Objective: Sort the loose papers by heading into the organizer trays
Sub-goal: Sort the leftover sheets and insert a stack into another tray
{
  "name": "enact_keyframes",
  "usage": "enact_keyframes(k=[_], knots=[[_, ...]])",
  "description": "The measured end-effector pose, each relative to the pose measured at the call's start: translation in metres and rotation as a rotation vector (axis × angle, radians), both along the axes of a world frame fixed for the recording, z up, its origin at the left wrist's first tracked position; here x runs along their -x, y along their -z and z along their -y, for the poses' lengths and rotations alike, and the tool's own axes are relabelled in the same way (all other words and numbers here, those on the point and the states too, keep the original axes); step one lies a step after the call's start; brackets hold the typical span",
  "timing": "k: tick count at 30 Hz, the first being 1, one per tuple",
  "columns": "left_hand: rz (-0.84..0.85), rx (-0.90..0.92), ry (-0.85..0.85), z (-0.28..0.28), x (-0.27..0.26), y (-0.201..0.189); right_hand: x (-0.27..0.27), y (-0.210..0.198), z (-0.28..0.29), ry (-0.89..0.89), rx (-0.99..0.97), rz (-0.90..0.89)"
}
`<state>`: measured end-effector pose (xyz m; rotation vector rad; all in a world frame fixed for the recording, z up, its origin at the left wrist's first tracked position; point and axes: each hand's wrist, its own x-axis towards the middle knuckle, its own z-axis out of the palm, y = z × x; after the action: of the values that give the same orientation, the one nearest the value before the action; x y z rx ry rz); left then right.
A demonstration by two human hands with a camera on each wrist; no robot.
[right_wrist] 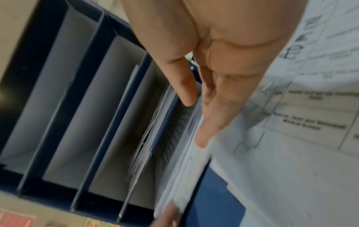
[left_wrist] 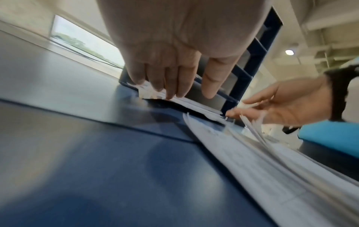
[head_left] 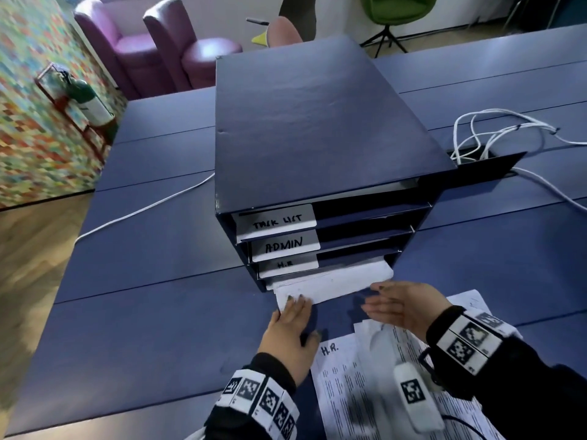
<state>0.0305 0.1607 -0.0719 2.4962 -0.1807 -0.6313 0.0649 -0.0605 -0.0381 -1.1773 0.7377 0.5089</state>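
Note:
A dark blue organizer (head_left: 317, 128) stands on the table, its trays labelled TASK LIST, ADMIN and H.R. From the lowest slot a white paper stack (head_left: 333, 284) juts out toward me. My left hand (head_left: 295, 301) lies flat, its straight fingers pressing the stack's left front corner (left_wrist: 194, 104). With straight fingers my right hand (head_left: 373, 296) touches the stack's right edge, holding nothing. Loose papers (head_left: 365, 392), the top left one headed H.R., lie under my right wrist. In the right wrist view the upper trays (right_wrist: 87, 107) look empty and my fingers (right_wrist: 205, 107) lie against the paper edges (right_wrist: 180, 145).
The blue table (head_left: 158, 312) extends left of the organizer. One white cable (head_left: 143, 211) runs off the left edge, and a bundle of white cables (head_left: 492, 131) loops out of a slot at the right. Purple armchairs (head_left: 152, 42) and a green chair (head_left: 394, 7) stand beyond the table.

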Motion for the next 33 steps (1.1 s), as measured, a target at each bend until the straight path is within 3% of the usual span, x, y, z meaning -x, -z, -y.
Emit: enact_keyframes(k=[4, 7, 11, 15, 17, 26, 30, 33], knots=[[-0.049, -0.201, 0.136, 0.005, -0.007, 0.004, 0.008, -0.007, 0.018, 0.034, -0.029, 0.068], [-0.083, -0.315, 0.165, 0.006, -0.017, 0.008, 0.012, -0.008, 0.033, 0.023, 0.085, 0.121], [-0.079, -0.369, 0.165, 0.012, -0.032, 0.010, 0.020, 0.000, 0.050, -0.070, 0.422, 0.131], [-0.061, -0.392, 0.127, 0.016, -0.050, 0.004, 0.035, 0.008, 0.076, -0.340, 0.997, 0.108], [-0.079, -0.409, 0.081, 0.014, -0.063, 0.000, 0.044, 0.006, 0.087, -0.362, 1.112, 0.041], [-0.236, -0.356, -0.103, 0.015, -0.090, 0.001, 0.080, 0.004, 0.123, -0.322, 1.111, -0.202], [-0.190, -0.339, -0.014, 0.017, -0.070, -0.006, 0.094, 0.009, 0.126, -0.316, 1.061, -0.209], [-0.184, -0.193, 0.038, 0.016, -0.036, -0.008, 0.101, 0.013, 0.127, -0.305, 1.005, -0.219]])
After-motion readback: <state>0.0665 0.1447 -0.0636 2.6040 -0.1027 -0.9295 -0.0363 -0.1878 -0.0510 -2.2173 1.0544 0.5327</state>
